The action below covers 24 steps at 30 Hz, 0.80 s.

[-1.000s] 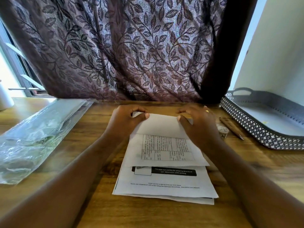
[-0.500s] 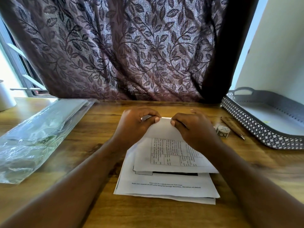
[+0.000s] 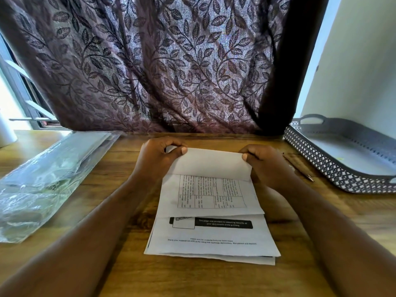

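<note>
Left hand [image 3: 155, 159] and right hand [image 3: 264, 162] each pinch a far corner of the top sheet [image 3: 214, 181], folded toward the person over the stack [image 3: 212, 241] on the bench [image 3: 120, 211].

We log a home study corner. Evidence: a wooden table [image 3: 192, 279] set against a window [image 3: 15, 86]; a leaf-patterned curtain [image 3: 160, 67] hung behind it; printed papers [image 3: 214, 234], a pen [image 3: 300, 169] and a plastic sleeve [image 3: 42, 179] on top; a grey perforated tray [image 3: 317, 161] beside a plain wall [image 3: 360, 61].
</note>
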### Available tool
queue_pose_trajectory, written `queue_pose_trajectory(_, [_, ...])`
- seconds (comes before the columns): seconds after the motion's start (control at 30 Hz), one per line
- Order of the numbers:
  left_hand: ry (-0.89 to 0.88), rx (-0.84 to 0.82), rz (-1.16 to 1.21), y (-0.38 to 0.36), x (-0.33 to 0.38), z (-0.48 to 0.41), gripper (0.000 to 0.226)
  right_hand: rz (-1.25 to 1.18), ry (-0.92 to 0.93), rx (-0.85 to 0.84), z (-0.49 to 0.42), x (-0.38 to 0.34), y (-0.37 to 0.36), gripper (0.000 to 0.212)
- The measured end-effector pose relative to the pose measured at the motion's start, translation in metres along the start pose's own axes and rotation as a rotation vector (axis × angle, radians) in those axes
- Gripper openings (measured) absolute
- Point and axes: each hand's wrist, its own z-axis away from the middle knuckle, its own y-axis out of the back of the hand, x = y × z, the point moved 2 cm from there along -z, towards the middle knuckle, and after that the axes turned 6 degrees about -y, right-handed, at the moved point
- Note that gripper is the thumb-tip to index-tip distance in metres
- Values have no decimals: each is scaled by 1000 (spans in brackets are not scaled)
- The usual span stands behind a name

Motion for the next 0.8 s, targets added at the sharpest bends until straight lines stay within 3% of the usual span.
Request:
queue_pose_trajectory(0.17, [56,11,12,0,-4,-1,9,-225,-156,81,-1,10,0,10])
queue_pose_trajectory(0.3, [67,103,-186,1,-1,2,6,-274,-109,143,1,1,2,13])
queue_pose_trajectory(0.4, [-45,138,-346,0,3,6,16,-178,-3,199,6,-14,-5,10])
queue_pose_trajectory(0.57, [-259,-56,-295,-21,30,12,32,-151,208,230,20,-37,-20,6])
queue_pose_trajectory(0.8, [-432,-69,-267,-27,40,13,19,-206,278,208,23,-41,-22,11])
